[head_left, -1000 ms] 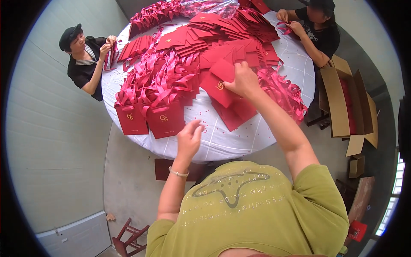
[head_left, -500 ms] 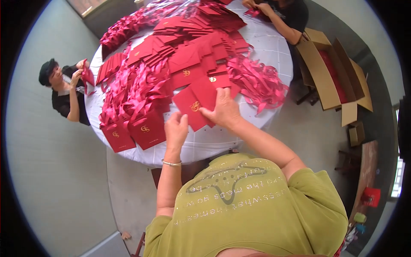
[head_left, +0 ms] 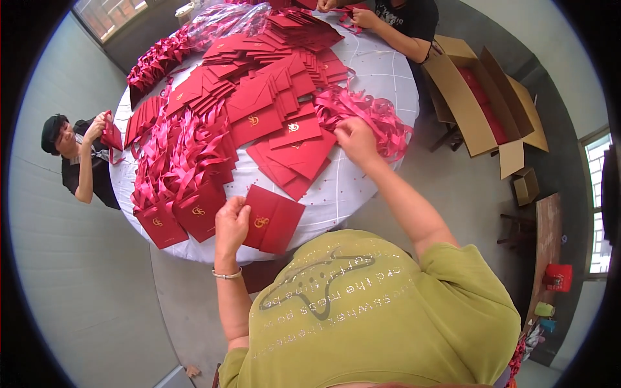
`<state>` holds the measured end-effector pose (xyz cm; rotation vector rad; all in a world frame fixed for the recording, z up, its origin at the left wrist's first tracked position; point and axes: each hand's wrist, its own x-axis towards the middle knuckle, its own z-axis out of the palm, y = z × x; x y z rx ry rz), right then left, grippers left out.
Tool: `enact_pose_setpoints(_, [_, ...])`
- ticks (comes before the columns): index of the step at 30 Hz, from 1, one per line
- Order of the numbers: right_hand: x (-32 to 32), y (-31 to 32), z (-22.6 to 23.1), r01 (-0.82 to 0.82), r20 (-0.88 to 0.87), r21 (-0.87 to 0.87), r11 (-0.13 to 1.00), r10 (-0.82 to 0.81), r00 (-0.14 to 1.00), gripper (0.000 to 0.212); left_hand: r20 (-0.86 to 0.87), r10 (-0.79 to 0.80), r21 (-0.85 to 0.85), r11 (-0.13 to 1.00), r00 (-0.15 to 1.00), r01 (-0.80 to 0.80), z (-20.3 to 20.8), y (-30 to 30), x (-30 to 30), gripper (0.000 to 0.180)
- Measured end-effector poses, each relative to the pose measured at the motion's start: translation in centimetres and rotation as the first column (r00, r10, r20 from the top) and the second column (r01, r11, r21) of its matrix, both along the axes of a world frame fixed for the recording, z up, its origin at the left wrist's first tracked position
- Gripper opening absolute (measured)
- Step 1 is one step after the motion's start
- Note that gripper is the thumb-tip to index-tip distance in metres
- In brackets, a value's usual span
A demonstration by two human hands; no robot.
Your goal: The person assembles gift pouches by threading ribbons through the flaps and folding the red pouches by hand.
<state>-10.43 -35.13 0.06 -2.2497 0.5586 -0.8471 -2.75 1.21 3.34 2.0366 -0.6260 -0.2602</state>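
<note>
My left hand is closed on the left edge of a flat red paper gift bag with a gold emblem, held over the table's near edge. Fingers bent in a pinch, my right hand is at the near-left border of a heap of loose pink ribbons; what lies between its fingertips is too small to make out. A few more flat red bags lie fanned out between my hands. Left of them, red bags with pink ribbon handles are crowded together.
Stacks of flat red bags cover the middle of the round white-clothed table. One person at the left handles a red bag; another person works at the far right. An open cardboard box stands right of the table.
My left hand has taken a flat red bag and drawn it toward me, off the fanned ones. My right hand has let go of the bags and moved right to the ribbons.
</note>
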Motion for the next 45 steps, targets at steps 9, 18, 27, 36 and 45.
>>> enact_pose_setpoints(9, [4.6, -8.8, 0.5, 0.119, -0.549, -0.349, 0.929, -0.306, 0.778, 0.027, 0.067, -0.042, 0.133, 0.991, 0.997, 0.033, -0.1, -2.7, -2.8, 0.013])
enact_pose_setpoints(18, [1.6, 2.8, 4.2, -0.317, -0.008, 0.535, 0.783, 0.379, 0.925, 0.012, -0.030, -0.021, 0.161, 0.987, 0.999, 0.026, -2.0, -3.5, -1.6, 0.017])
enact_pose_setpoints(27, [-2.0, 14.4, 1.7, -0.588, -0.204, 0.085, 0.805, 0.591, 0.780, 0.011, -0.512, -0.124, -0.066, 0.992, 0.850, 0.106, -3.6, -3.8, 0.7, 0.019])
enact_pose_setpoints(36, [0.6, 16.0, 1.7, -0.500, 0.002, 0.185, 0.846, 0.508, 0.861, 0.028, -0.263, 0.075, -0.093, 0.990, 0.962, -0.103, -5.3, -4.1, -1.2, 0.021])
enact_pose_setpoints(45, [2.6, 14.2, 2.8, -0.404, 0.215, 0.780, 0.478, 0.401, 0.890, 0.014, -0.407, -0.047, -0.156, 0.988, 0.912, -0.019, -4.8, -2.8, -0.3, 0.017])
